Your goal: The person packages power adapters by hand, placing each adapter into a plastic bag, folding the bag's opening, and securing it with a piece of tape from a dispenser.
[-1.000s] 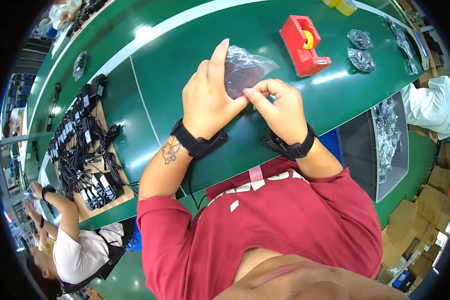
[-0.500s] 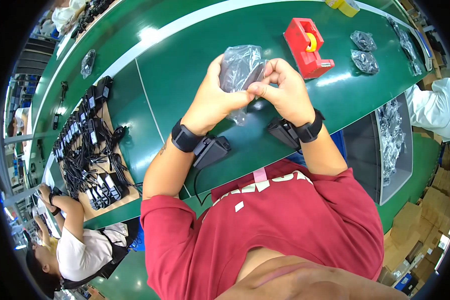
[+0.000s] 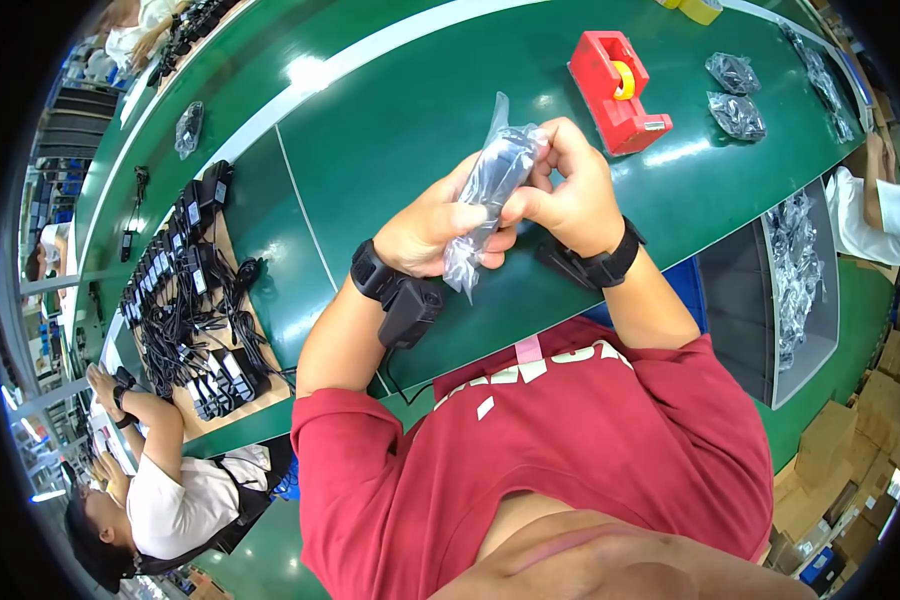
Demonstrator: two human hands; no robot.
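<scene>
Both my hands hold a clear plastic bag with a dark object inside, lifted above the green table. My left hand grips its lower part from the left. My right hand pinches its upper part from the right. Each wrist wears a black band. A red tape dispenser with a yellow roll stands just beyond my right hand.
Two filled clear bags lie at the far right of the table. A grey bin of bagged items sits at the right edge. Black adapters and cables are piled on the left, with a seated person beside them.
The bag has been turned from lying flat near the table to standing upright between both hands, and my hands have closed tighter around it.
</scene>
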